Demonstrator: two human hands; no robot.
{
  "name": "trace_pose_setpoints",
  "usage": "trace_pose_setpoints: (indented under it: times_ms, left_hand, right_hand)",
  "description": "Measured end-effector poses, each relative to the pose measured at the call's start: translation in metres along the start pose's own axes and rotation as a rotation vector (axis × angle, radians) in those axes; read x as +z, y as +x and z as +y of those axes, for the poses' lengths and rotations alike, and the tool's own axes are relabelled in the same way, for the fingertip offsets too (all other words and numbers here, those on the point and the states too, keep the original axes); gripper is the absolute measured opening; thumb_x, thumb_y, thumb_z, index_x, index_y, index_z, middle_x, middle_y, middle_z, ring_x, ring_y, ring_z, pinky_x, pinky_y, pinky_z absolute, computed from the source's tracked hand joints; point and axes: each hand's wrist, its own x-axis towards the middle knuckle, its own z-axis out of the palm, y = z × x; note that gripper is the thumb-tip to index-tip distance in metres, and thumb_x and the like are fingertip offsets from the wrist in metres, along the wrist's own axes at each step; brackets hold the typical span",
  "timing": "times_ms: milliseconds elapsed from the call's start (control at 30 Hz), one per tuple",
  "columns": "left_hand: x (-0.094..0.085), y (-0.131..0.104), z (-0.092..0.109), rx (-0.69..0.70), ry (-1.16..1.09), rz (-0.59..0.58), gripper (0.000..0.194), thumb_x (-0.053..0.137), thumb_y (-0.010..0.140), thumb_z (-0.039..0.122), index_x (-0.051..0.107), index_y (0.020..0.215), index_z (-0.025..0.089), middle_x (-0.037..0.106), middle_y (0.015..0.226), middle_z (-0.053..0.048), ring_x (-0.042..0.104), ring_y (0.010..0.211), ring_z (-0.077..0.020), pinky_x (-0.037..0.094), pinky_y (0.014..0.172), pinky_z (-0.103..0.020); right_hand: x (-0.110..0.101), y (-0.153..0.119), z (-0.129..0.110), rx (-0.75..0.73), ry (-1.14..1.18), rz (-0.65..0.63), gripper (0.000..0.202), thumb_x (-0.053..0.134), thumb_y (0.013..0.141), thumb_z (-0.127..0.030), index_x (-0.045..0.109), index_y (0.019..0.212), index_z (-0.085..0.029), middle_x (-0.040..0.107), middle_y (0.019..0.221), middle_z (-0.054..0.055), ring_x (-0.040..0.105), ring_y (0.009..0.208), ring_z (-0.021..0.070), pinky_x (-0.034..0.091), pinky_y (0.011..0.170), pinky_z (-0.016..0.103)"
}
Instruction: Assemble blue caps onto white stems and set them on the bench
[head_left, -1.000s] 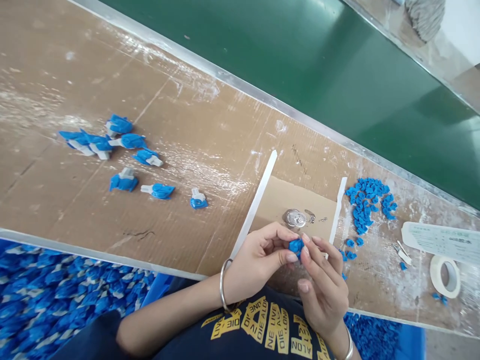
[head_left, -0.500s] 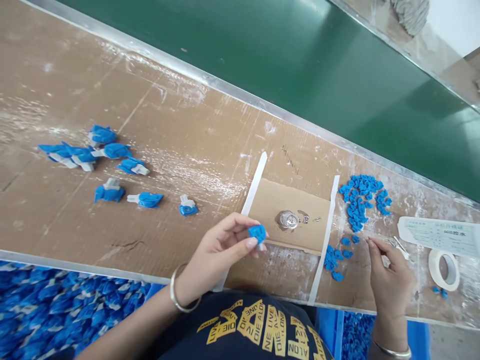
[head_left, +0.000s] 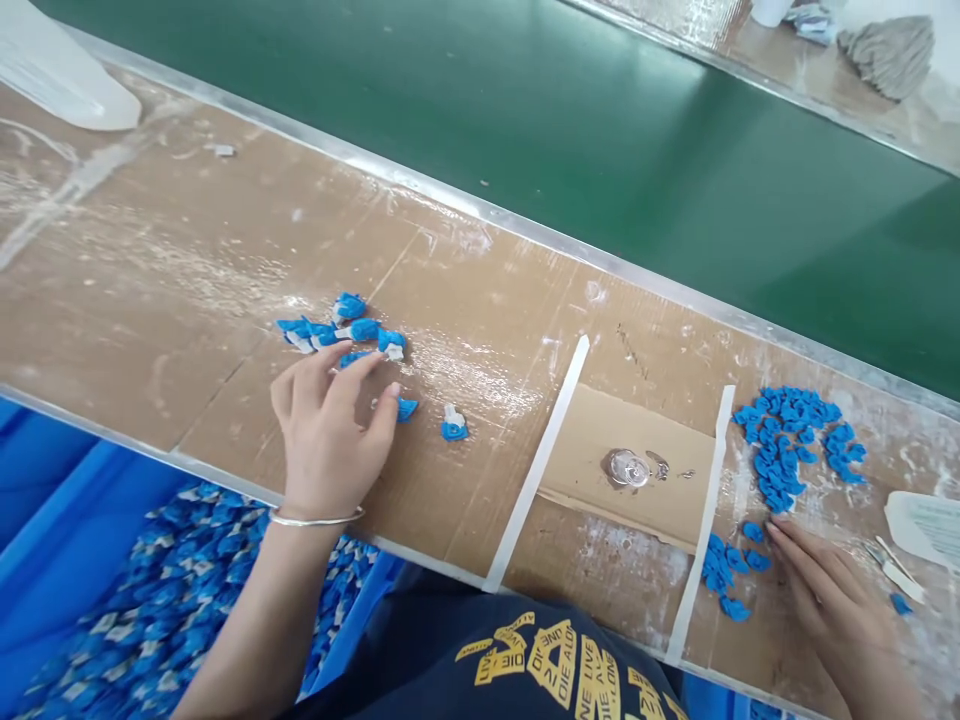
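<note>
My left hand (head_left: 330, 420) is open over the left part of the table, fingers apart. Its fingertips are beside several blue-and-white pieces (head_left: 349, 306) and partly cover some of them. One separate blue-and-white piece (head_left: 454, 424) lies to its right. My right hand (head_left: 832, 580) has its fingers extended and close together, tips down at the lower edge of a pile of small blue parts (head_left: 780, 470). Whatever is under those tips is hidden. A smaller group of blue parts (head_left: 718, 563) lies left of this hand.
A small clear round dish (head_left: 628, 468) stands on a cardboard sheet (head_left: 667, 510) between two white tape strips. Tools (head_left: 898, 572) and a white container (head_left: 926, 525) lie at right. A blue bin (head_left: 45, 560) holds many pieces below the table. A green surface (head_left: 450, 130) runs behind.
The view has shifted left. My left hand has moved left to the blue-and-white pieces, and the blue piece it held is no longer seen in it. My right hand has come nearer the small blue parts.
</note>
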Motion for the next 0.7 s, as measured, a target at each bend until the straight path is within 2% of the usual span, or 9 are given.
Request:
trace_pose_setpoints:
  times_ms: [100, 267, 367, 467, 533, 600, 700]
  left_hand:
    - [-0.006, -0.004, 0.014, 0.128, -0.032, 0.007, 0.026, 0.072, 0.089, 0.019, 0.064, 0.114, 0.018, 0.063, 0.127, -0.015, 0.061, 0.112, -0.0330, 0.051, 0.096, -0.055]
    - [-0.016, -0.011, 0.029, 0.345, -0.276, -0.261, 0.026, 0.061, 0.095, 0.015, 0.059, 0.120, 0.018, 0.064, 0.118, -0.015, 0.063, 0.105, -0.0301, 0.052, 0.092, -0.046]
    - [-0.014, -0.014, 0.033, 0.414, -0.265, -0.321, 0.024, 0.056, 0.097, 0.015, 0.058, 0.120, 0.015, 0.064, 0.114, -0.016, 0.064, 0.099, -0.0298, 0.053, 0.090, -0.045]
    - [-0.012, -0.015, 0.039, 0.408, -0.249, -0.359, 0.022, 0.049, 0.098, 0.013, 0.058, 0.118, 0.013, 0.061, 0.111, -0.016, 0.064, 0.098, -0.0286, 0.056, 0.086, -0.041]
    - [-0.012, -0.015, 0.046, 0.364, -0.289, -0.381, 0.023, 0.046, 0.098, 0.011, 0.057, 0.117, 0.012, 0.058, 0.110, -0.015, 0.063, 0.100, -0.0268, 0.057, 0.086, -0.038]
    - [-0.013, -0.016, 0.056, 0.312, -0.350, -0.373, 0.019, 0.046, 0.097, 0.010, 0.056, 0.112, 0.013, 0.056, 0.107, -0.013, 0.063, 0.099, -0.0247, 0.058, 0.086, -0.036]
    - [-0.011, -0.021, 0.071, 0.240, -0.457, -0.339, 0.012, 0.047, 0.097, 0.010, 0.053, 0.103, 0.017, 0.058, 0.108, -0.011, 0.064, 0.101, -0.0230, 0.058, 0.085, -0.034]
  right_hand:
    - [-0.001, -0.001, 0.006, -0.063, -0.008, -0.039, 0.051, 0.042, 0.105, -0.012, 0.039, 0.154, -0.022, 0.061, 0.130, 0.011, 0.065, 0.105, 0.0261, 0.048, 0.092, 0.037]
    - [-0.009, -0.009, 0.004, -0.123, -0.109, -0.155, 0.061, 0.031, 0.099, -0.002, 0.028, 0.159, -0.016, 0.053, 0.142, 0.014, 0.061, 0.116, 0.0297, 0.047, 0.095, 0.041]
    - [-0.013, -0.013, -0.001, -0.154, -0.214, -0.213, 0.071, 0.024, 0.090, 0.005, 0.023, 0.159, -0.011, 0.049, 0.146, 0.015, 0.059, 0.121, 0.0311, 0.046, 0.097, 0.044]
    - [-0.016, -0.013, -0.003, -0.209, -0.298, -0.206, 0.075, 0.025, 0.084, 0.008, 0.026, 0.157, -0.006, 0.053, 0.143, 0.015, 0.062, 0.116, 0.0295, 0.046, 0.096, 0.042]
    - [-0.017, -0.010, -0.003, -0.260, -0.342, -0.181, 0.076, 0.028, 0.083, 0.008, 0.027, 0.157, -0.006, 0.058, 0.138, 0.016, 0.066, 0.107, 0.0283, 0.048, 0.089, 0.041]
    - [-0.019, -0.007, -0.001, -0.281, -0.381, -0.170, 0.076, 0.030, 0.084, 0.007, 0.025, 0.158, -0.008, 0.062, 0.133, 0.015, 0.068, 0.097, 0.0273, 0.049, 0.083, 0.041]
    - [-0.020, -0.002, -0.001, -0.232, -0.416, -0.167, 0.072, 0.030, 0.090, 0.004, 0.021, 0.160, -0.012, 0.066, 0.125, 0.014, 0.067, 0.089, 0.0278, 0.048, 0.079, 0.042]
